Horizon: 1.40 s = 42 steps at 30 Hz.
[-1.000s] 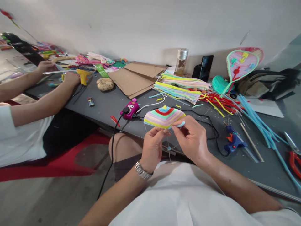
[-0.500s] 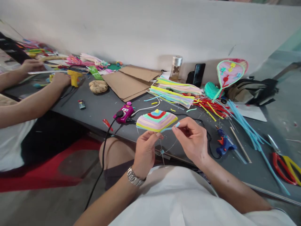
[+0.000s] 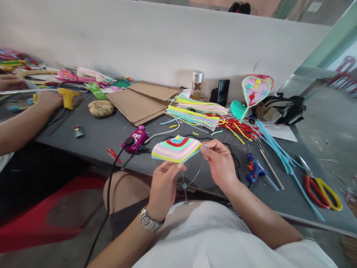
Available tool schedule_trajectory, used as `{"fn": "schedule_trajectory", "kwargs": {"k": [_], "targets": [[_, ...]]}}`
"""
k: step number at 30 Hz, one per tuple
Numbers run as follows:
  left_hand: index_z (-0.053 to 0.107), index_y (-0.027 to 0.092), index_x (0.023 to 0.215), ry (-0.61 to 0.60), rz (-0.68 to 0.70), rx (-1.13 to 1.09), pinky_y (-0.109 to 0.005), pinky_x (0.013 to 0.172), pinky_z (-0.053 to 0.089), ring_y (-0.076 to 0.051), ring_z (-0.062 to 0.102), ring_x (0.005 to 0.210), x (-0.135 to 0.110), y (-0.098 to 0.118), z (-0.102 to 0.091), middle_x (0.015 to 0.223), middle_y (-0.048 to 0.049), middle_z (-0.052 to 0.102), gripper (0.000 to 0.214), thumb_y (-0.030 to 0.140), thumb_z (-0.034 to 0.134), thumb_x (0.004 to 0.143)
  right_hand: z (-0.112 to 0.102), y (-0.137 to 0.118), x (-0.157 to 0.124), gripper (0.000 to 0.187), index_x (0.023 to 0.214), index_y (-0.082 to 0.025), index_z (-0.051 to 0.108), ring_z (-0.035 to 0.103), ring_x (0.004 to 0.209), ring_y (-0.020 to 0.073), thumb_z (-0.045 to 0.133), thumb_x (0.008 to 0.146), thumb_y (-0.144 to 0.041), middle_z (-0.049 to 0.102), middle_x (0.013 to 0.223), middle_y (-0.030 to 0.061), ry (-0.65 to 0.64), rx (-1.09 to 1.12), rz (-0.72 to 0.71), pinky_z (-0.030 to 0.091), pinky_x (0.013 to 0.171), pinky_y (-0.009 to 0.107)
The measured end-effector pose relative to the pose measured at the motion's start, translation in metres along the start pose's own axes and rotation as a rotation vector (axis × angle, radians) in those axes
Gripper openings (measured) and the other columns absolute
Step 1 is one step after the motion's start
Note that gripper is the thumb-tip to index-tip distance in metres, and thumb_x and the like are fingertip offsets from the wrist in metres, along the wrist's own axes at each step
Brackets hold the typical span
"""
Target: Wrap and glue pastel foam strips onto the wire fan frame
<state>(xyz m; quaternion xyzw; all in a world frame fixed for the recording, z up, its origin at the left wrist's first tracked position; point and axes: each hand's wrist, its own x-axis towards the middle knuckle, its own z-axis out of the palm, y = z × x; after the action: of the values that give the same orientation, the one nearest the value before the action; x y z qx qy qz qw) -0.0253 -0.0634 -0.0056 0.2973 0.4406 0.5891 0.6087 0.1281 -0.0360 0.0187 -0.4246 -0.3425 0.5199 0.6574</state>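
A fan-shaped piece (image 3: 176, 149), banded with pipe cleaners in yellow, blue, red, green, pink and lilac, is held up over the table's front edge. My left hand (image 3: 164, 182) pinches its lower edge between thumb and fingers. Along that edge runs a light-blue pipe cleaner (image 3: 192, 154), and my right hand (image 3: 219, 160) grips its free end at the piece's right corner. Below hangs a thin wire frame with a small blue knot (image 3: 184, 185). What my left fingertips press underneath is partly hidden.
Bundles of cut pipe cleaners (image 3: 195, 115) lie behind my hands. To the right are a blue glue gun (image 3: 254, 167), long blue pipe cleaners (image 3: 279, 149) and scissors (image 3: 320, 188). A purple power socket (image 3: 135, 140) and cable sit left. A co-worker's hand (image 3: 50, 102) is beside a yellow glue gun (image 3: 67, 98).
The view has turned right, so things appear farther left. My right hand has brought the blue pipe cleaner's end up close to the piece's right corner. My left hand keeps its hold.
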Motion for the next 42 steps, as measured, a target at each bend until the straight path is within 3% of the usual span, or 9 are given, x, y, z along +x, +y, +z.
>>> {"fn": "schedule_trajectory", "kwargs": {"k": [5,9,12,14,17,22,31,42], "targets": [[0.072,0.017,0.064,0.005,-0.019,-0.006,-0.027,0.076,0.048,-0.014,0.058,0.073,0.001,0.001,0.000,0.068,-0.0017,0.067,0.016,0.028,0.083,0.065,-0.002,0.003,0.004,0.022,0.066,-0.021,0.067,0.041,0.061,0.0088,0.088,0.059,-0.028,0.064,0.070,-0.0041,0.003,0.013,0.024,0.033,0.059,0.025],[0.072,0.017,0.063,0.029,-0.035,-0.028,-0.026,0.074,0.048,-0.014,0.058,0.071,0.001,0.003,0.001,0.067,-0.0016,0.067,0.016,0.028,0.084,0.062,0.000,0.005,0.001,0.020,0.070,-0.023,0.069,0.054,0.070,0.0123,0.087,0.065,-0.027,0.067,0.076,-0.0024,0.004,-0.022,-0.126,0.044,0.068,0.028],[0.071,0.017,0.062,0.032,-0.042,-0.038,-0.025,0.073,0.047,-0.013,0.057,0.070,0.002,0.003,0.001,0.066,-0.0014,0.067,0.017,0.028,0.084,0.063,-0.001,0.007,-0.002,0.018,0.072,-0.022,0.069,0.058,0.074,0.0136,0.086,0.070,-0.027,0.068,0.079,-0.0012,0.007,-0.089,-0.252,0.045,0.070,0.029],[0.070,0.017,0.061,0.023,-0.038,-0.041,-0.025,0.074,0.047,-0.013,0.057,0.070,0.002,0.003,0.000,0.065,-0.0013,0.066,0.017,0.027,0.083,0.064,-0.003,0.009,-0.001,0.016,0.074,-0.023,0.070,0.057,0.073,0.0134,0.085,0.072,-0.028,0.068,0.077,-0.0011,0.008,-0.102,-0.256,0.045,0.070,0.029],[0.070,0.017,0.062,0.009,-0.033,-0.050,-0.025,0.074,0.047,-0.014,0.058,0.071,0.003,0.001,0.000,0.065,-0.0013,0.066,0.017,0.028,0.084,0.064,-0.006,0.009,0.003,0.017,0.073,-0.022,0.070,0.052,0.066,0.0114,0.085,0.072,-0.030,0.065,0.071,-0.0020,-0.011,-0.043,-0.139,0.042,0.065,0.027],[0.071,0.016,0.063,0.003,-0.049,-0.047,-0.026,0.074,0.047,-0.014,0.058,0.071,0.004,-0.001,-0.001,0.067,-0.0021,0.067,0.019,0.029,0.085,0.062,-0.007,0.003,0.014,0.028,0.065,-0.020,0.066,0.039,0.057,0.0079,0.091,0.060,-0.033,0.059,0.066,-0.0030,-0.107,0.079,0.107,0.031,0.055,0.025],[0.071,0.016,0.060,-0.015,-0.038,-0.027,-0.026,0.074,0.047,-0.014,0.058,0.070,0.005,0.001,0.001,0.065,-0.0021,0.066,0.018,0.029,0.084,0.063,-0.007,0.001,0.020,0.036,0.065,-0.020,0.065,0.051,0.060,0.0092,0.096,0.054,-0.035,0.057,0.061,-0.0047,-0.173,0.170,0.293,0.039,0.056,0.023],[0.070,0.016,0.061,-0.050,-0.028,-0.033,-0.027,0.075,0.045,-0.015,0.058,0.072,0.007,0.000,0.000,0.066,-0.0023,0.066,0.016,0.027,0.082,0.064,-0.017,-0.001,0.029,0.032,0.067,-0.021,0.068,0.056,0.059,0.0094,0.097,0.054,-0.025,0.065,0.065,-0.0042,-0.205,0.209,0.367,0.049,0.060,0.024]]}}
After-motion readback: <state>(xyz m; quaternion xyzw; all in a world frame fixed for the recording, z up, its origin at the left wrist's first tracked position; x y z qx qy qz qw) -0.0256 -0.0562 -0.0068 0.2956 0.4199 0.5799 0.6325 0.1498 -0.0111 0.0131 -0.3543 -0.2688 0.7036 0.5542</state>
